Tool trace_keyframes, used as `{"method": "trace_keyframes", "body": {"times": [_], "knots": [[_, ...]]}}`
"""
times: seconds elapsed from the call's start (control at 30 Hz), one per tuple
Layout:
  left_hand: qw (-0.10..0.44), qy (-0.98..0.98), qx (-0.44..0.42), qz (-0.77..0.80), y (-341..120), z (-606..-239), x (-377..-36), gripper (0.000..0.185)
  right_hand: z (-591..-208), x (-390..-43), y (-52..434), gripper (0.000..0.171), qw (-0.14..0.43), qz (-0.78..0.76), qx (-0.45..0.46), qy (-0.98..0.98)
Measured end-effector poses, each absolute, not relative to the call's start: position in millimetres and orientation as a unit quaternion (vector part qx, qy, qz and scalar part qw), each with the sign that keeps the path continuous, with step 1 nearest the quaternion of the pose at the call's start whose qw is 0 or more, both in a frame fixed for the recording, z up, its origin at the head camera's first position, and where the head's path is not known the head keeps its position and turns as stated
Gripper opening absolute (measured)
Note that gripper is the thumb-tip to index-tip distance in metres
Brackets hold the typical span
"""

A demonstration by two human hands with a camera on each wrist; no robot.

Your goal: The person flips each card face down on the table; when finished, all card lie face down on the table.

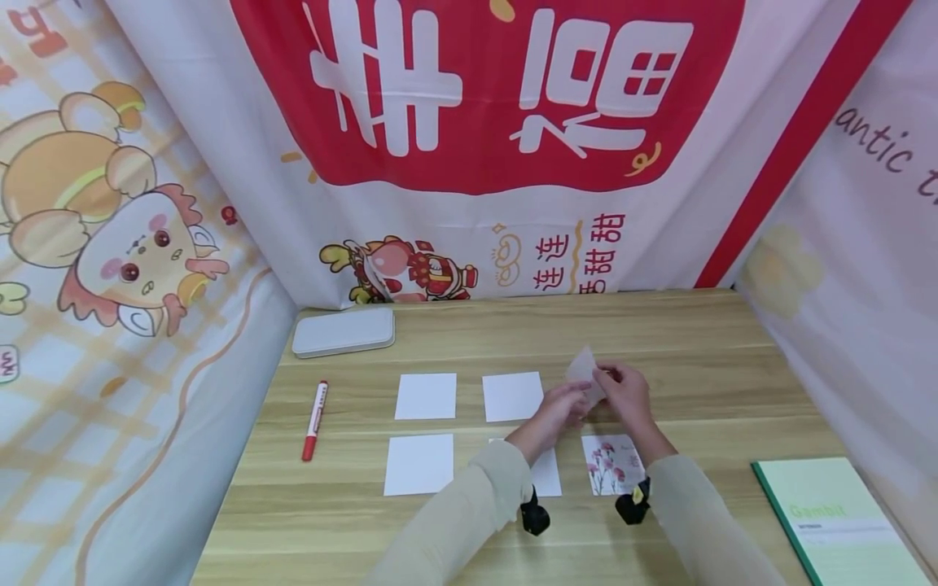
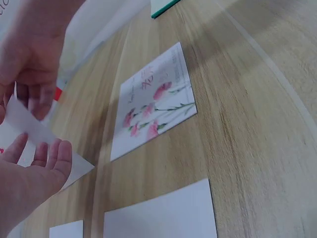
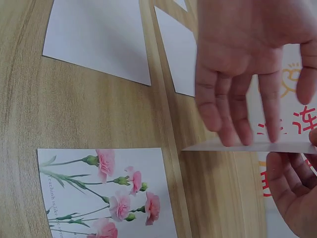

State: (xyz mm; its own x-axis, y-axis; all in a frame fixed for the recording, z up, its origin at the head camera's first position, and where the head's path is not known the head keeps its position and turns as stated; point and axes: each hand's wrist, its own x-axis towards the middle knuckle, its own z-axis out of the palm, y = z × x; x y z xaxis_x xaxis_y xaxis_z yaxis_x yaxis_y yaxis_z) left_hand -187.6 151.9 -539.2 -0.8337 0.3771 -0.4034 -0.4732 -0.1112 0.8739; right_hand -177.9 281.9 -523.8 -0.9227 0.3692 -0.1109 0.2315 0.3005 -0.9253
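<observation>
Both hands hold one small white card (image 1: 585,370) up above the wooden table (image 1: 659,334), right of centre. My left hand (image 1: 566,407) pinches its lower edge, and my right hand (image 1: 614,389) pinches it from the right. In the left wrist view the card (image 2: 34,131) sits between the left hand (image 2: 37,166) and the right hand (image 2: 29,64). The right wrist view shows the card edge-on (image 3: 233,147) under the right hand's fingers (image 3: 237,119). A card printed with pink flowers (image 1: 614,464) (image 2: 153,106) (image 3: 104,193) lies flat just below the hands.
Three blank white cards (image 1: 426,396) (image 1: 513,396) (image 1: 419,464) lie left of the hands; a fourth (image 1: 548,476) is partly under my left forearm. A red marker (image 1: 316,421) and a grey case (image 1: 344,331) are at the left. A green notebook (image 1: 843,521) lies at the front right.
</observation>
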Motion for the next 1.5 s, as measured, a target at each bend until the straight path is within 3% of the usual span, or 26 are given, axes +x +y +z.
{"method": "trace_keyframes", "body": {"times": [0.2,0.5,0.8,1.0,1.13,1.33,1.5], "knots": [[0.284,0.626,-0.059,0.724,143.6,-554.8,-190.6,0.045,-520.7,-176.1,288.2,0.025,0.098,0.576,-0.205,-0.785],[0.288,0.606,-0.089,0.736,136.9,-560.8,-191.8,0.049,-538.7,-173.3,311.9,0.030,0.089,0.591,-0.254,-0.761],[0.296,0.607,-0.086,0.733,137.3,-562.7,-192.1,0.027,-571.4,-167.3,335.2,0.038,-0.007,0.491,-0.235,-0.839],[0.307,0.614,-0.081,0.723,138.8,-561.0,-191.7,0.058,-577.6,-167.0,340.4,0.042,-0.046,0.470,-0.188,-0.861],[0.295,0.623,-0.076,0.721,137.1,-557.2,-186.5,0.066,-575.0,-158.7,344.7,0.046,-0.065,0.468,-0.178,-0.863],[0.309,0.633,-0.089,0.705,133.4,-552.4,-166.1,0.049,-567.8,-123.0,353.6,0.044,-0.047,0.402,-0.158,-0.901],[0.335,0.644,-0.095,0.681,133.6,-546.4,-147.1,0.042,-558.8,-95.3,351.7,0.047,-0.073,0.375,-0.143,-0.913]]}}
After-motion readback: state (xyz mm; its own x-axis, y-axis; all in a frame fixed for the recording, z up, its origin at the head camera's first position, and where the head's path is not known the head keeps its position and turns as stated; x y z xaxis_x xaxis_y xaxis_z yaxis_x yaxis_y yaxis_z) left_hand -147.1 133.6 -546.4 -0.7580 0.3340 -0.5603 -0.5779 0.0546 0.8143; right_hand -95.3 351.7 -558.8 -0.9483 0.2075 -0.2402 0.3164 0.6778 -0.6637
